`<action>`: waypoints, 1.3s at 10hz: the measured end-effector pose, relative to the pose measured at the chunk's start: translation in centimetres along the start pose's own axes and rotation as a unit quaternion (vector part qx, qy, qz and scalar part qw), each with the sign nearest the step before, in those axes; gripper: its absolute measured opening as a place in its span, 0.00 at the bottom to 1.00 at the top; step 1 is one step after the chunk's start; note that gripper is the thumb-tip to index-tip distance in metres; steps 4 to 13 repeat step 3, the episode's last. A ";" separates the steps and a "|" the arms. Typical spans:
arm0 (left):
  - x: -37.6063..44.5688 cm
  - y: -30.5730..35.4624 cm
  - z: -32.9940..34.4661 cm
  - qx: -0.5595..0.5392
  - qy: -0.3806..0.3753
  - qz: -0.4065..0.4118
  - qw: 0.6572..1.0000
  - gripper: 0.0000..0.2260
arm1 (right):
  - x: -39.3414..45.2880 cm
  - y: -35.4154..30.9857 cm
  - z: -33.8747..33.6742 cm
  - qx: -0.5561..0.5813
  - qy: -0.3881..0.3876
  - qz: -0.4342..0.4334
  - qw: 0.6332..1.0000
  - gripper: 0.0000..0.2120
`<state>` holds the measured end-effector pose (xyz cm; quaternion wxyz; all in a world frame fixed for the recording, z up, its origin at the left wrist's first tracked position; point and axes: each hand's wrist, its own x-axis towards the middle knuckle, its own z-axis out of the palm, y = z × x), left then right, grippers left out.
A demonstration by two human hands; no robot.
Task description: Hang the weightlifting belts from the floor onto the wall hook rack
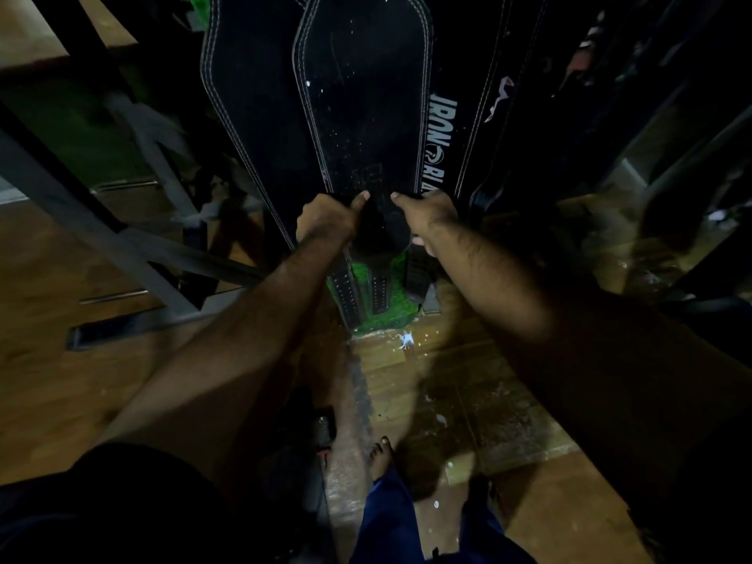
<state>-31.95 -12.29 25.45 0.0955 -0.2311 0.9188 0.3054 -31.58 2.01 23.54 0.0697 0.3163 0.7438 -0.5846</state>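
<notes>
Gym, dimly lit. Black stitched weightlifting belts [362, 95] hang side by side on the far side; one to the right [443, 144] carries white "IRON" lettering. Grey steel equipment frame [134, 246] stands at left, bolted-looking foot on the floor. Wood-pattern floor [508, 421], scuffed and paint-spattered. Green-painted wall [390, 311] shows behind the belt ends.

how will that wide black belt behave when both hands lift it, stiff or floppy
Probably fairly stiff: the black belt hangs flat and broad, with stitched edges. Its narrow holed end below the left hand and right hand likely flexes more. Probably heavy for its size.
</notes>
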 end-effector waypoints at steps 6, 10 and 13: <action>-6.5 -0.4 -1.2 -0.097 -0.062 0.050 0.992 0.12 | -5.5 2.1 -4.3 -0.007 -0.091 -0.046 0.995 0.13; -6.5 -0.4 -1.2 -0.097 -0.062 0.050 0.992 0.12 | -5.5 2.1 -4.3 -0.007 -0.091 -0.046 0.995 0.13; -6.5 -0.4 -1.2 -0.097 -0.062 0.050 0.992 0.12 | -5.5 2.1 -4.3 -0.007 -0.091 -0.046 0.995 0.13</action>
